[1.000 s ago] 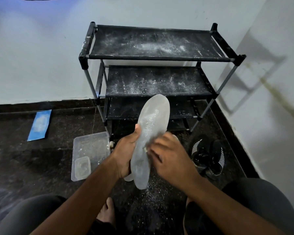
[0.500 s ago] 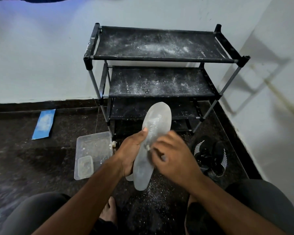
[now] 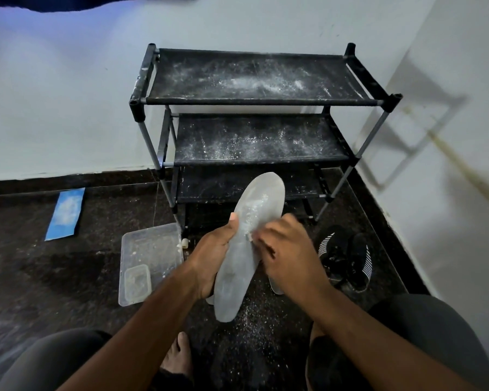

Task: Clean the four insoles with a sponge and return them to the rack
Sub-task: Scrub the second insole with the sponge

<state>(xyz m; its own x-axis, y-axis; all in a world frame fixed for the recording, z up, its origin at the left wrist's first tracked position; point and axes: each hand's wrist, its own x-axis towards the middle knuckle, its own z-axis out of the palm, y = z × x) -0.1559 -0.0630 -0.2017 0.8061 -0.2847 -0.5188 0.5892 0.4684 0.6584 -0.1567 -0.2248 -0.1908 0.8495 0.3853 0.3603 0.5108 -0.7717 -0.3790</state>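
Scrub step, one insole (image 3: 246,244) in hand. L hand (image 3: 213,258) grips it from the left edge, thumb up along the face, fingers curled behind; insole held near upright, toe toward the rack (image 3: 254,100), heel over the floor (image 3: 68,277). R hand (image 3: 287,249) presses on its right side at mid-length, fingers curled on sth small and pale, prob. the sponge (image 3: 249,236), mostly hidden, can't confirm. White powder still on the insole's upper half, so this one isn't clean yet.

Rack shelves: dusty, no insoles on them, so none returned. Edge of another insole (image 3: 275,287) shows on the floor below the R hand; the other two not in view. Clear tub (image 3: 150,261) near the rack foot, blue strip (image 3: 65,214) well to the left, black shoes (image 3: 342,258) to the right.

Est.: early-to-mid task; all returns still pending.
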